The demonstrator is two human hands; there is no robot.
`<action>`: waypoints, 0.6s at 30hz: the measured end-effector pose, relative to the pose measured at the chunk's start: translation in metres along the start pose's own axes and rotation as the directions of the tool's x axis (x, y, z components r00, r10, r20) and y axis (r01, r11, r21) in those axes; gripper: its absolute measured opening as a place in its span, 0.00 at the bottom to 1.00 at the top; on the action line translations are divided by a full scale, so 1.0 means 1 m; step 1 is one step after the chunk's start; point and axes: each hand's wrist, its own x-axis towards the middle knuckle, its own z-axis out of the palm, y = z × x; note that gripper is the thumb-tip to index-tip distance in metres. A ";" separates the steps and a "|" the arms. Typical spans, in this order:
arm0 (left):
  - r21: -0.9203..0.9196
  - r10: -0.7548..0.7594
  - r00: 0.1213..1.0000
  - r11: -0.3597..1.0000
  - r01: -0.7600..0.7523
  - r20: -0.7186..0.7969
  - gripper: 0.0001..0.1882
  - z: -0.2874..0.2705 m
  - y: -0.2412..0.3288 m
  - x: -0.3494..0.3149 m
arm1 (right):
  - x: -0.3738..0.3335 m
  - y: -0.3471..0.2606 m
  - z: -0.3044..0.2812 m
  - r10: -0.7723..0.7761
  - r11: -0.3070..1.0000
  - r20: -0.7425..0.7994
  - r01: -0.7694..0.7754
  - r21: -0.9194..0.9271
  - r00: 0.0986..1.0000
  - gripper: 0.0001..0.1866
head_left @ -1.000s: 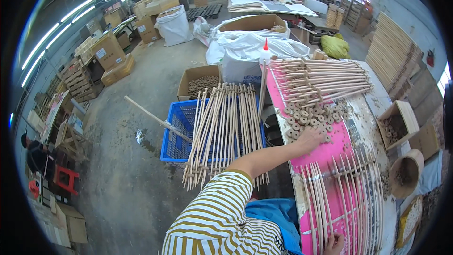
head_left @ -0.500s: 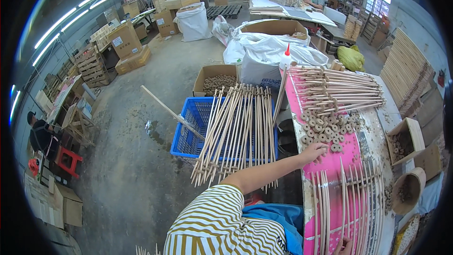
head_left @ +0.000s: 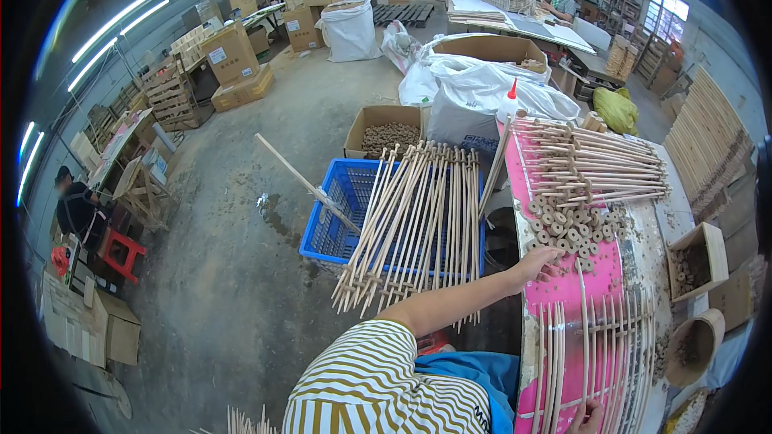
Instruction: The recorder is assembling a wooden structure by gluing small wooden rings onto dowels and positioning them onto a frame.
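Observation:
My left hand [head_left: 540, 265] reaches across to the pink-topped bench [head_left: 531, 293], just short of a heap of small round wooden rings [head_left: 567, 229]. Its fingers are loosely bent and somewhat apart, with nothing visible in them. Low in the view, my right hand [head_left: 587, 418] is closed around the lower part of a thin wooden stick [head_left: 585, 329]. The stick's far tip lies by the nearest rings, a little right of my left hand. More pointed sticks [head_left: 549, 362] lie side by side on the bench, to both sides of the held one.
Behind the rings lies a stack of sticks with rings on them [head_left: 595, 161]. A blue crate [head_left: 322, 241] left of the bench carries many similar sticks. A box of wooden pieces [head_left: 390, 133], white sacks [head_left: 482, 100] and a glue bottle [head_left: 509, 104] stand beyond. Two people work farther off.
The held stick's tip has come slightly farther toward the rings and my left hand. My view has shifted a little, moving the scene rightward.

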 end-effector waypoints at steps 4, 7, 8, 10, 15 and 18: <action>-0.020 0.029 1.000 0.999 -0.029 0.000 0.23 -0.004 -0.002 0.002 | 0.005 0.000 -0.002 -0.090 0.993 -0.003 0.090 -0.072 0.996 0.09; -0.053 0.029 1.000 0.998 -0.029 0.003 0.23 -0.007 -0.004 0.000 | 0.007 -0.008 -0.002 -0.159 0.983 -0.003 0.158 -0.095 0.987 0.09; -0.063 0.019 1.000 0.998 -0.018 0.006 0.23 -0.007 -0.004 -0.001 | 0.007 -0.009 -0.002 -0.115 0.989 -0.012 0.114 -0.092 0.993 0.09; -0.083 0.032 0.999 0.996 -0.033 -0.005 0.23 -0.006 -0.001 -0.002 | 0.010 -0.008 -0.001 -0.069 0.994 -0.020 0.068 -0.088 0.997 0.09; -0.106 0.046 0.999 0.993 -0.046 -0.005 0.22 0.001 0.004 -0.004 | 0.016 -0.008 0.001 -0.116 0.993 -0.033 0.115 -0.016 0.993 0.07; -0.147 0.036 0.999 0.989 -0.032 0.025 0.23 -0.002 0.003 -0.007 | 0.023 -0.014 0.001 -0.087 0.995 0.011 0.087 -0.038 0.996 0.06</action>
